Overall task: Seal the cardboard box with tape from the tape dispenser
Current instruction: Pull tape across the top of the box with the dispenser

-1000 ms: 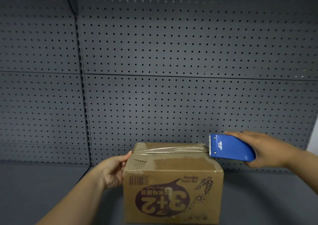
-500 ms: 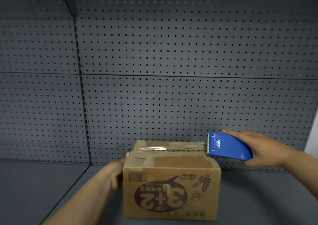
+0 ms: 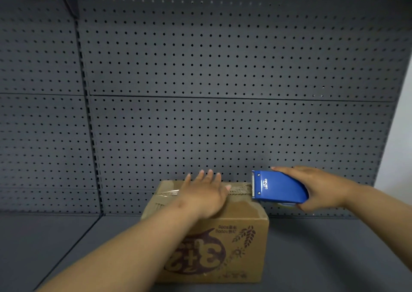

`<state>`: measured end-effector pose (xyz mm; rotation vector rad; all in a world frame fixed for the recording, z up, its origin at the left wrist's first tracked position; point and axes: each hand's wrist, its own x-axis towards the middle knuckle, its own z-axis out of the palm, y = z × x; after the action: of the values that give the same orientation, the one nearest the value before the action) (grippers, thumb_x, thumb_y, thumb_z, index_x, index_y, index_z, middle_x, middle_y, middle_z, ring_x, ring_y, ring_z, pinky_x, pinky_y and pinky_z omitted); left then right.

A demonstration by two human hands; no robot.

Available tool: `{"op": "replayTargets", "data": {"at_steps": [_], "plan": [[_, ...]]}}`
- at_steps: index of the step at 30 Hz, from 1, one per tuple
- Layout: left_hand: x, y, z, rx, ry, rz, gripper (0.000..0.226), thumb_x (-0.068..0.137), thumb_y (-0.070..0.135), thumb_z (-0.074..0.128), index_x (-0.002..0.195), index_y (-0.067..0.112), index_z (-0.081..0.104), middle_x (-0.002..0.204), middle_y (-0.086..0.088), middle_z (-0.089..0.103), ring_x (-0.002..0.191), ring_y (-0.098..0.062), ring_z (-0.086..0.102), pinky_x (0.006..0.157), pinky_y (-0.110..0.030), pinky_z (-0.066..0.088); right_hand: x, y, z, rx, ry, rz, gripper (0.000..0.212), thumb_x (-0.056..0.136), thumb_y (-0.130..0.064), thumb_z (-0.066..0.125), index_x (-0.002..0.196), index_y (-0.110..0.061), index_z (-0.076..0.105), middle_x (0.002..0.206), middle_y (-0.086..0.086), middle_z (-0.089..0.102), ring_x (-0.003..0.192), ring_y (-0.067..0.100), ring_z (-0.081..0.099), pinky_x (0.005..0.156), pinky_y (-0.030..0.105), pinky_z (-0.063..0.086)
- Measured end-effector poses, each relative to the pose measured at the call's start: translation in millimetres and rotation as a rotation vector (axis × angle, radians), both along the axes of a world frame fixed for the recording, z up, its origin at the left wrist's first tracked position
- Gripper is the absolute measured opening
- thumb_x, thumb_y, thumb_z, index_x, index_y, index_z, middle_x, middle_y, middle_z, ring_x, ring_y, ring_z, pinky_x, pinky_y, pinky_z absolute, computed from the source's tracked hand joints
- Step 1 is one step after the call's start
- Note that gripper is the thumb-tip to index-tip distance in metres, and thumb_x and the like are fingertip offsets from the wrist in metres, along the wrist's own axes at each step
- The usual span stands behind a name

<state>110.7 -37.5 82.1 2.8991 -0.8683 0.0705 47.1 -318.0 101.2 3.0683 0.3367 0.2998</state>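
- Pressing down now: left hand (image 3: 204,199) has come off the box's left side, where it was bracing half a second ago, and lies palm-down on the top of the cardboard box (image 3: 214,242), fingers (image 3: 201,175) spread and extended over the seam.
- Clear tape (image 3: 169,192) shows as a glossy strip on the top left of the box, running under the left hand toward the right edge. Judgement: hand is smoothing the laid strip onto the flaps.
- Box sits on the dark grey shelf (image 3: 334,258), print upside down toward the camera, close to the pegboard back wall (image 3: 223,91).
- Blue tape dispenser (image 3: 278,189) held at the box's top right edge, serrated blade facing the box; about the same spot as a second ago.
- Right hand (image 3: 321,189) wraps the dispenser's rear, fingers closed around its body.
- Can't tell whether the tape is cut from the dispenser yet; blade is touching or just beside the box corner.
- Judgement: top strip is nearly done; what's left is cutting at the right edge and pressing the tail down the side.
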Motion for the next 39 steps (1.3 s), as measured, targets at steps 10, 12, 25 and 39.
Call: {"op": "replayTargets", "data": {"at_steps": [10, 12, 25, 39], "plan": [[10, -1, -25, 0.031, 0.102, 0.003, 0.062, 0.089, 0.061, 0.004, 0.145, 0.037, -0.004, 0.157, 0.005, -0.009, 0.143, -0.018, -0.009, 0.115, -0.045, -0.004, 5, -8, 0, 0.03, 0.068, -0.022, 0.095, 0.062, -0.048, 0.066, 0.126, -0.067, -0.001, 0.118, -0.01, 0.049, 0.097, 0.009, 0.05, 0.078, 0.024, 0.046], [12, -2, -26, 0.047, 0.12, 0.004, 0.062, 0.088, 0.063, 0.004, 0.145, 0.038, -0.004, 0.157, 0.004, -0.008, 0.144, -0.02, -0.009, 0.115, -0.046, -0.004, 7, -10, 0, 0.042, 0.096, -0.032, 0.095, 0.06, -0.049, 0.065, 0.128, -0.065, 0.0, 0.121, -0.008, 0.049, 0.098, 0.011, 0.05, 0.081, 0.028, 0.047], [13, -4, -22, 0.067, 0.177, 0.011, 0.062, 0.088, 0.061, 0.002, 0.145, 0.038, -0.001, 0.157, 0.004, -0.008, 0.144, -0.02, -0.008, 0.115, -0.046, -0.001, -1, -40, -13, 0.095, 0.159, -0.068, 0.099, 0.058, -0.04, 0.071, 0.13, -0.063, 0.007, 0.119, -0.012, 0.05, 0.102, 0.008, 0.052, 0.084, 0.033, 0.051], [12, -3, -24, 0.063, 0.15, 0.008, 0.06, 0.09, 0.059, 0.002, 0.145, 0.038, 0.0, 0.157, 0.005, -0.007, 0.144, -0.019, -0.005, 0.116, -0.046, 0.0, -14, -41, -21, 0.16, 0.199, -0.085, 0.09, 0.061, -0.029, 0.071, 0.124, -0.065, 0.017, 0.105, -0.018, 0.055, 0.086, 0.01, 0.06, 0.068, 0.032, 0.057]]}}
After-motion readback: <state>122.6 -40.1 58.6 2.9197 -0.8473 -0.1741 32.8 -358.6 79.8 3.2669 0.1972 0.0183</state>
